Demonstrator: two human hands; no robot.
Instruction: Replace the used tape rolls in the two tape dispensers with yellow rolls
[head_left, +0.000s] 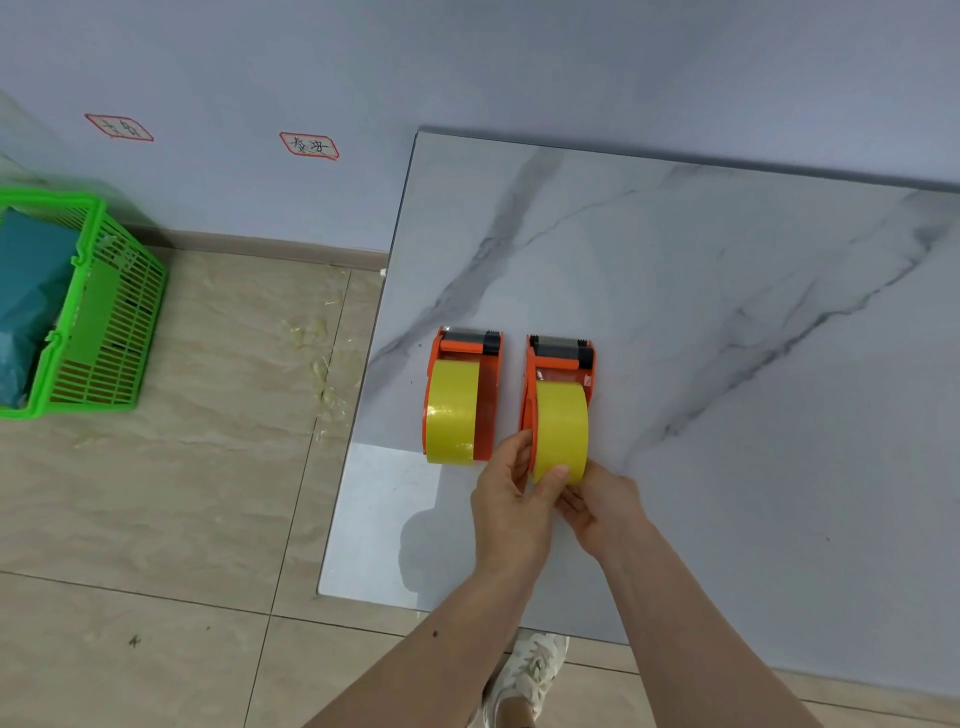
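Hands meet at the near end of the right-hand tape dispenser (560, 364), both working on its yellow roll (561, 428). The left hand (511, 501) has its thumb laid across the roll's near face and its fingers curled at the orange side wall, so its grip pinches the roll; the right hand (597, 506) cups the roll from the near right with fingers tucked under it. Held from both sides like this, the roll is probably being steadied or seated on its hub, or its loose end is being sought, though which of these cannot be told.

Count: two orange dispensers stand side by side near the left edge of the marbled desk (727, 312), cutter ends pointing far. Two yellow rolls show, one in each; the left dispenser (465, 384) already carries its roll (452, 410) and stands untouched. No used roll is visible on the desk.

On the floor to the left sits one green basket (104, 322) with blue-green contents, and two red-edged labels are stuck to the wall.
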